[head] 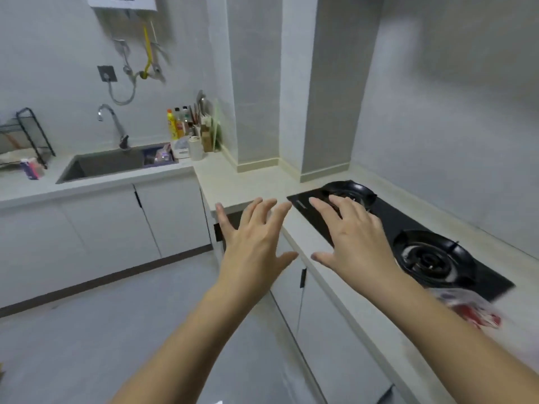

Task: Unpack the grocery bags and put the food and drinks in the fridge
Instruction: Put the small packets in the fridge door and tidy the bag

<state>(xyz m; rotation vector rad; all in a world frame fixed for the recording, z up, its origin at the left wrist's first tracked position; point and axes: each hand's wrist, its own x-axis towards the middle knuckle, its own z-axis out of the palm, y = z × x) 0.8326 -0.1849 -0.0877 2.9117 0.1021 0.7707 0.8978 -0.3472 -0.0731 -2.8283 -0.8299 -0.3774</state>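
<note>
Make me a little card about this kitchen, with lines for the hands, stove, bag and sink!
left hand: open, fingers spread, holding nothing
right hand: open, fingers spread, holding nothing
stove: black, two burners, set in the counter
bag: plastic, red print, blurred, beside the stove
sink: in the far counter, tap behind it

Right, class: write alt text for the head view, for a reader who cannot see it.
A person's left hand and right hand reach forward, fingers spread and holding nothing, toward a pale kitchen counter and its black two-burner hob. A blurred plastic bag with something red lies on the counter by the right forearm; a sink is at back left.
</note>
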